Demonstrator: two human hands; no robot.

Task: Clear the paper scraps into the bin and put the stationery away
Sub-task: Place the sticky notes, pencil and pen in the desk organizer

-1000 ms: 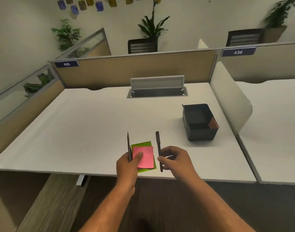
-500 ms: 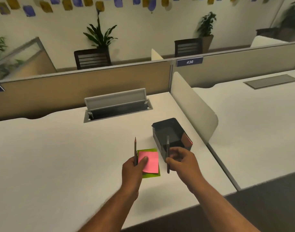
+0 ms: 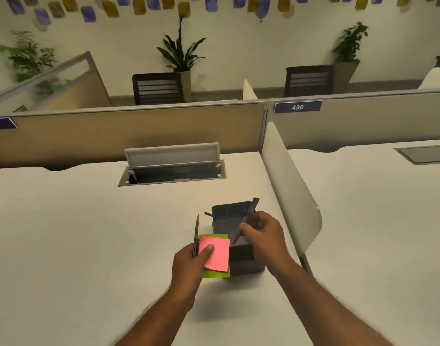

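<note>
Head view: right hand [image 3: 262,233] holds pen [image 3: 246,218] tilted over black organizer [image 3: 228,212].

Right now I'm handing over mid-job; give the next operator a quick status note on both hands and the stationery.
Left hand: holds a pencil plus pink sticky notes on a green pad, thumb on top.
Right hand: holds a dark pen, tilted over the black organiser.
Done: nothing visibly stowed from these hands.
Left: drop pen in, then pencil and notes. No scraps or bin in view.
</note>
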